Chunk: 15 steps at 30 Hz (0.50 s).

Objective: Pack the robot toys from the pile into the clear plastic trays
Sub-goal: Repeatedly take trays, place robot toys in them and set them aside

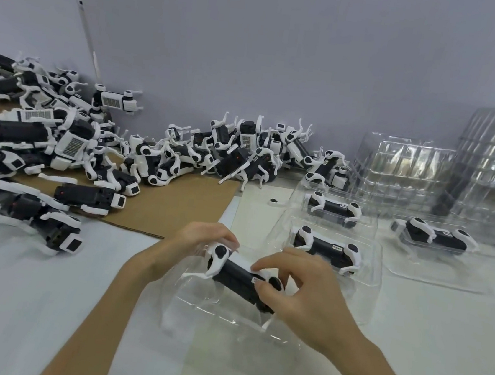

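Table (28,285): a white top is seen, backed by a plain wall; bare room is left at the near left and the near right.
Pile of robot toys (69,142): black-and-white toys are heaped along the wall from the far left to the middle, some spilled toward the near left edge.
Cardboard sheet (176,207): it is laid flat under part of the pile, its near edge running just beyond the left hand.
Stacked trays (494,172): empty clear trays are piled at the far right against the wall.
Packed trays (371,281): three are set right of centre, one toy seated in each.
Near tray (223,332): it is placed right in front, under both hands.
Left hand (203,238): fingers are curled over the toy's far end.
Right hand (298,295): the near end is pinched between thumb and fingers, the forefinger stretched along the top.
Held toy (236,274): it is held slantwise over the near tray's hollow.
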Tool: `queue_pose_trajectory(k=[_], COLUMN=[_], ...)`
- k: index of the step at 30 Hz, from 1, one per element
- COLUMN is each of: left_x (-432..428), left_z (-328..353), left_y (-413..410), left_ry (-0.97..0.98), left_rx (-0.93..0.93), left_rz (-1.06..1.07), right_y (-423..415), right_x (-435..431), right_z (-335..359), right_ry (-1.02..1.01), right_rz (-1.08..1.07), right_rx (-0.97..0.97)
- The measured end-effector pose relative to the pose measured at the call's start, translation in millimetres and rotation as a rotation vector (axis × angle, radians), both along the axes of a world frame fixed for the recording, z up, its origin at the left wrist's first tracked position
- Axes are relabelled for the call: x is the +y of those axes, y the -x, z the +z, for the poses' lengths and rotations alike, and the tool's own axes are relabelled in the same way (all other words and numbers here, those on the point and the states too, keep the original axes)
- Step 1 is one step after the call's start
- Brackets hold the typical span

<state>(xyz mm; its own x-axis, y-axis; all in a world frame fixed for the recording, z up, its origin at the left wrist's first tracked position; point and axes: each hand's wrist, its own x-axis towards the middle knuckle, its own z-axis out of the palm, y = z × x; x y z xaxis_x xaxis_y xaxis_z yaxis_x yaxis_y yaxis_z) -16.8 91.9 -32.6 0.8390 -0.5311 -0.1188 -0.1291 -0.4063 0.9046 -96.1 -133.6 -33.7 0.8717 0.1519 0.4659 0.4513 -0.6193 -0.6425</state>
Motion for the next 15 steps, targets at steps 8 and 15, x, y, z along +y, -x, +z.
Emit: queue_pose_trajectory(k=[8, 15], left_x=[9.3, 9.2], left_z=[4.6, 4.7], left_y=[-5.9, -7.1], left_ry=[-0.014, -0.026], left_rx=[-0.004, -0.007], left_rz=[-0.036, -0.036], right_y=[-11.0, -21.1], right_x=[-15.4, -37.8], right_z=[1.1, 1.6], right_ry=[-0.088, 0.202], right_rz=[-0.006, -0.156], right_rx=[0.038, 0.117])
